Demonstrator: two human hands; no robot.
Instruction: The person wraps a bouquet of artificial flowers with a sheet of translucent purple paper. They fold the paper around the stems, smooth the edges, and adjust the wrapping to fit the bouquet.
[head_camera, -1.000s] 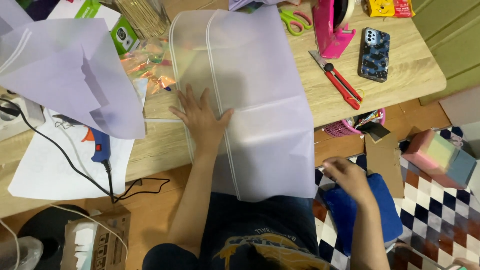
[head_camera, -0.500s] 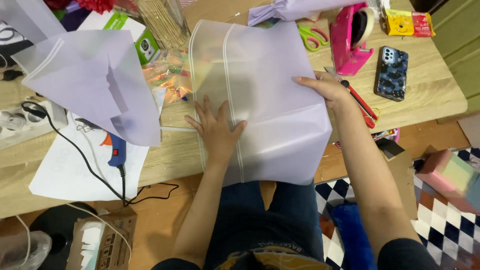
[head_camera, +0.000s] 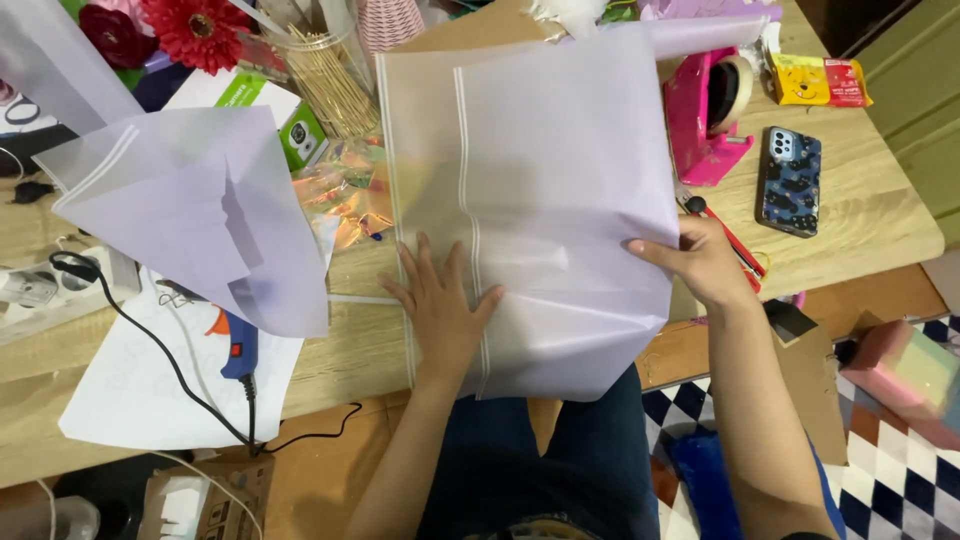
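Head view, looking down at a wooden table (head_camera: 860, 215).

Lilac wrapping sheet (head_camera: 560, 170): large, translucent, frosted, with paired white stripes running lengthwise near its left side; spread flat over the table middle, near edge hanging past the table's front over the lap.

Left hand (head_camera: 440, 305): released, fingers spread, palm pressed flat on the sheet's lower left part, across the white stripes.

Right hand (head_camera: 700, 262): grasping the sheet's right edge, thumb on top, fingers beneath and hidden.

Second lilac sheet (head_camera: 200, 215): same frosted kind, lifted and creased, left of the first, well apart from both hands.

Packages and labelled items, by place:
- Green and white box (head_camera: 290, 120), rectangular, far left of centre, partly under the second sheet.
- Yellow packet (head_camera: 800, 78) and red packet (head_camera: 845, 82), small, flat, side by side at far right.
- Pink tape dispenser (head_camera: 700, 110), just right of the sheet's upper edge.
- Phone (head_camera: 790, 180) in dark blue patterned case, face down, right of the dispenser.
- Cardboard box (head_camera: 215, 495) on the floor, lower left.
- Pastel block (head_camera: 905, 375), striped pink to green, on the chequered floor at right.
- Blue glue gun (head_camera: 238, 345) with black cord on white paper (head_camera: 130, 390), left.
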